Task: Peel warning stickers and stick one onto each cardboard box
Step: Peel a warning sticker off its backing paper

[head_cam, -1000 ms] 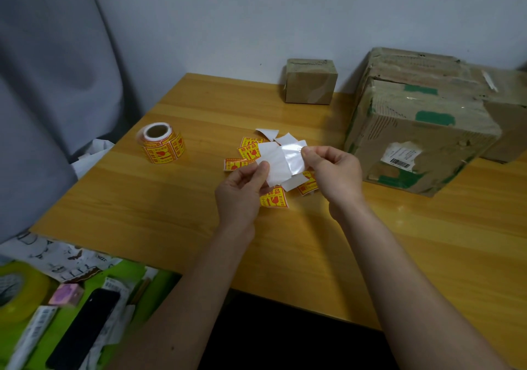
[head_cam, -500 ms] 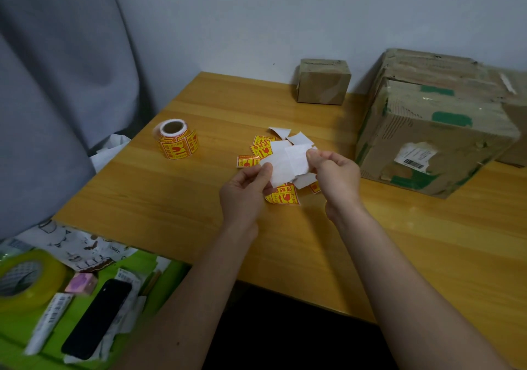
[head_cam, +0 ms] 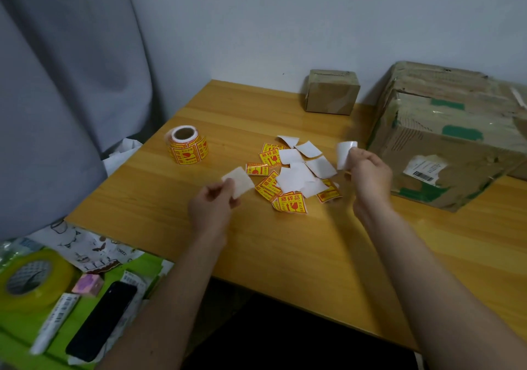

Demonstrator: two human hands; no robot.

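Above the wooden table point(head_cam: 285, 244), my left hand point(head_cam: 212, 207) pinches a thin, see-through square of backing paper point(head_cam: 239, 183). My right hand point(head_cam: 368, 176) pinches a curled white sticker point(head_cam: 345, 153), its blank side towards me. The two pieces are apart. Between my hands lies a pile of yellow-and-red warning stickers and white backing squares point(head_cam: 291, 178). A roll of the same stickers point(head_cam: 186, 148) stands to the left. A small cardboard box point(head_cam: 330, 91) sits at the back by the wall. A large worn cardboard box point(head_cam: 445, 153) with a shipping label lies right of my right hand.
More cardboard point(head_cam: 433, 80) is stacked behind the large box. Lower left, off the table, a green surface holds a yellow tape roll point(head_cam: 31, 280), a black phone point(head_cam: 101, 319), a pink cube point(head_cam: 88, 284) and a white tube point(head_cam: 54, 322). A grey curtain point(head_cam: 62, 84) hangs at left.
My hands held one white piece together over the pile. They have pulled apart: the left now holds the see-through backing, the right has gone right with the white sticker.
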